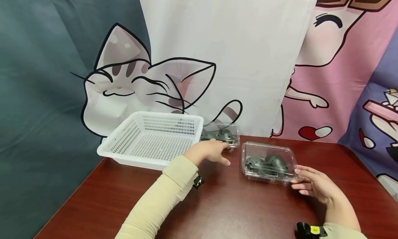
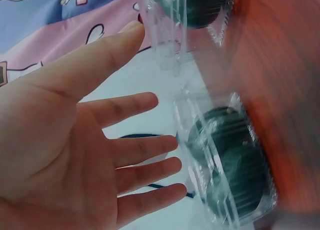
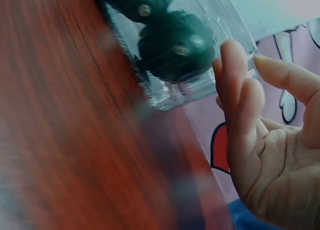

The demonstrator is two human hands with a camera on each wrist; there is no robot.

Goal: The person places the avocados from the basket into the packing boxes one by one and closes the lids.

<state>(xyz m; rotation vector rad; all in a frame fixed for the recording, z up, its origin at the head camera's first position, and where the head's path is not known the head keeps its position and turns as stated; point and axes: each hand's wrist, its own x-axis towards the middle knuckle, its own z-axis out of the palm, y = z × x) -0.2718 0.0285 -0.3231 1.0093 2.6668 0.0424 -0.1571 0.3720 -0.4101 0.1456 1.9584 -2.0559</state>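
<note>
At the right, a clear plastic clamshell box [image 1: 268,163] holds dark green, round fruits [image 3: 177,48] that look like avocados. My right hand [image 1: 317,183] pinches that box at its right end, with the fingertips on the corner and rim. A second clear box [image 2: 225,160] with similar green fruits stands at the back, partly hidden behind the basket and my left hand [image 1: 209,152]. The left hand reaches before this second box, fingers straight and spread, holding nothing. Its fingertips [image 2: 170,165] come close to the box edge; I cannot tell whether they touch.
A white perforated plastic basket [image 1: 124,156] stands on the reddish-brown table [image 1: 242,208], left of the boxes; no contents show in it. Behind the table hangs a cloth backdrop [image 1: 248,52] with cartoon figures. Each wrist carries a small black device [image 1: 197,181].
</note>
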